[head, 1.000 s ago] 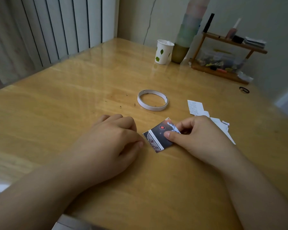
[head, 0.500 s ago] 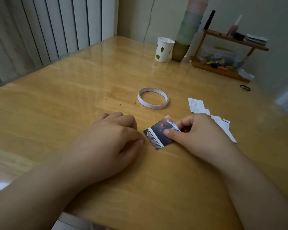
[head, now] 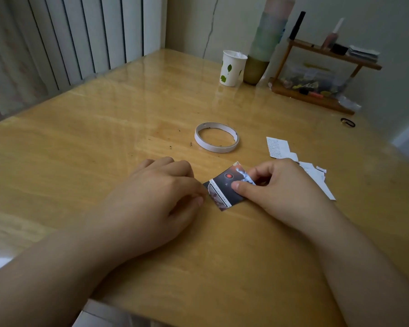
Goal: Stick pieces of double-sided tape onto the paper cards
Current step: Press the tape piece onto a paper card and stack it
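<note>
Paper card (head: 224, 188): flat on worktop (head: 104, 142) near its front edge, long axis diagonal. Right hand (head: 276, 187) pinches its far corner; left hand (head: 151, 197), fingers curled, touches its near corner. Tape roll (head: 216, 137) behind.

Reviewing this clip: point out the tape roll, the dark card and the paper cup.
tape roll (head: 216, 147): head view, near side of the white ring.
dark card (head: 222, 185): head view, printed face between the hands.
paper cup (head: 232, 69): head view, side wall with leaf print.
</note>
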